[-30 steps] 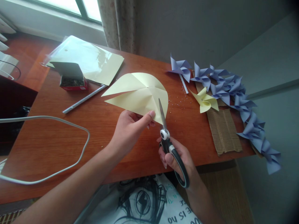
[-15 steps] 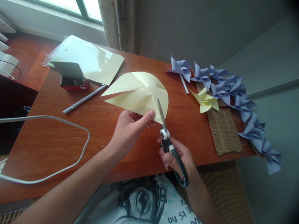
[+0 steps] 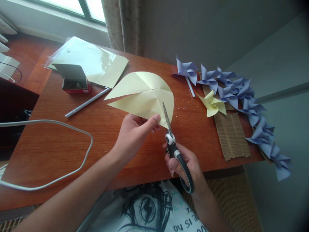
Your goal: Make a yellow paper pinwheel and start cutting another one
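Wooden desk, hands cutting yellow paper, scissors

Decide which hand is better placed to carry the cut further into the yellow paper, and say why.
Right. The right hand grips the scissors, blades already in the yellow paper; the left hand pinches the sheet's near edge.

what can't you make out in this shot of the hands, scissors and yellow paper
Head view only:
- Lower blade of the black-handled scissors: behind the pale yellow creased paper sheet.
- Left hand fingers: under that sheet.
- Small red box contents: too small.
- White cable: cut off by the left edge.
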A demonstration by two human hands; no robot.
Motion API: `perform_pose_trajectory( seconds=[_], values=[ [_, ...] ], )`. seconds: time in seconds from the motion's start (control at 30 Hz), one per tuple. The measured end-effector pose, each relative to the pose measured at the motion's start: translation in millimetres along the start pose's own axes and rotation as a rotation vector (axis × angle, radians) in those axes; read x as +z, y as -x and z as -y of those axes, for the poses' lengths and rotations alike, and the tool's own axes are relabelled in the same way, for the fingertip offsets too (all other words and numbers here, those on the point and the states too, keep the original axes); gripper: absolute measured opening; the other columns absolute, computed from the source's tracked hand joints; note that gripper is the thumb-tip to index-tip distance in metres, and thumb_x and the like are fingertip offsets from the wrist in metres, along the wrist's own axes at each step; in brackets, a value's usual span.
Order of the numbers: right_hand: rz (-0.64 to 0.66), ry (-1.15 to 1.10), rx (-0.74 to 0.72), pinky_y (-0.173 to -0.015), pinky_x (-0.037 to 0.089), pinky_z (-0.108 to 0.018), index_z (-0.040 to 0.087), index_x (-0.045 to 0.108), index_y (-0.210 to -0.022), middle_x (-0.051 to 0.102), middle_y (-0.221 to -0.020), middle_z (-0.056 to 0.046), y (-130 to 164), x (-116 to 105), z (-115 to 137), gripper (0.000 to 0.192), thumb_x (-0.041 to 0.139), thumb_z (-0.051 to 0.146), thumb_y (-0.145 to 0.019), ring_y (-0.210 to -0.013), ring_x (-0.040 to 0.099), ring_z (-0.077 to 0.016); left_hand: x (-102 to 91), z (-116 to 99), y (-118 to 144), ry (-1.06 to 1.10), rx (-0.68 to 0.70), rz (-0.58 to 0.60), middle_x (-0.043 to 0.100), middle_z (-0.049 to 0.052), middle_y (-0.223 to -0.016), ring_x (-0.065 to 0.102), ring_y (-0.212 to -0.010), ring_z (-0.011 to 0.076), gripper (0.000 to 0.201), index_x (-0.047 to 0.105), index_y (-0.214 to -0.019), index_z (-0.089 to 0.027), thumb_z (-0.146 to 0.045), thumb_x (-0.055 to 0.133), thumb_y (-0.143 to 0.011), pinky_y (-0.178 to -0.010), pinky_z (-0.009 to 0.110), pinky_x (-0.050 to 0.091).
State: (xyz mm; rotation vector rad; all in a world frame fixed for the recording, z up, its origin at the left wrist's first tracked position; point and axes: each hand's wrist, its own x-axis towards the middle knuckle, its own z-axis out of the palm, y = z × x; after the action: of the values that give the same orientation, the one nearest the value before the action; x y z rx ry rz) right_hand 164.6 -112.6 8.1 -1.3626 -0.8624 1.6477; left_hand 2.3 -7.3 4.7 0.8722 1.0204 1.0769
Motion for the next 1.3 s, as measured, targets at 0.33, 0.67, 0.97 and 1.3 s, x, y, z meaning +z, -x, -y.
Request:
perform_pose_trajectory(
  seconds=[0.33,0.67,0.97,1.3],
  values=[
    [-0.039,0.030,0.013,-0.051,0.035,-0.023,0.018,0.066,-0.116,0.052,-0.070,0.003,0.8,4.9,4.3,0.052,0.079,0.053,-0.081,-0.056,0.044,-0.0095,-0.4,-1.2,0.1,-0.026,-0.009,-0.017,0.070,0.005,-0.063,0.062,-0.060,0.0152,0.025,0.073,-0.066,-0.014,-0.035,0.079,-0.080,-0.058,0.025,0.048],
    [-0.032,0.041,-0.010,-0.050,0.037,-0.022,0.018,0.065,-0.117,0.051,-0.070,0.004,0.0,4.4,-2.7,0.049,0.079,0.051,-0.082,-0.054,0.044,-0.0088,0.2,-2.6,0.3,0.020,0.012,0.001,0.068,0.002,-0.061,0.060,-0.059,0.0128,0.022,0.072,-0.066,-0.015,-0.029,0.078,-0.082,-0.058,0.024,0.047],
    [-0.084,0.036,0.024,-0.051,0.036,-0.021,0.018,0.067,-0.114,0.052,-0.069,0.004,1.9,10.8,4.9,0.049,0.080,0.052,-0.081,-0.054,0.044,-0.0081,-0.2,-3.1,0.5,0.038,0.008,0.012,0.068,0.002,-0.062,0.059,-0.060,0.0126,0.022,0.072,-0.066,-0.015,-0.028,0.078,-0.083,-0.059,0.023,0.046],
    [-0.080,0.056,0.044,-0.049,0.036,-0.019,0.017,0.066,-0.114,0.052,-0.070,0.003,1.2,9.4,3.9,0.051,0.079,0.053,-0.081,-0.054,0.044,-0.0067,-1.6,-0.5,-0.2,0.050,0.007,0.022,0.069,0.002,-0.063,0.059,-0.061,0.0120,0.020,0.072,-0.068,-0.015,-0.026,0.077,-0.084,-0.059,0.022,0.046]
  ],
)
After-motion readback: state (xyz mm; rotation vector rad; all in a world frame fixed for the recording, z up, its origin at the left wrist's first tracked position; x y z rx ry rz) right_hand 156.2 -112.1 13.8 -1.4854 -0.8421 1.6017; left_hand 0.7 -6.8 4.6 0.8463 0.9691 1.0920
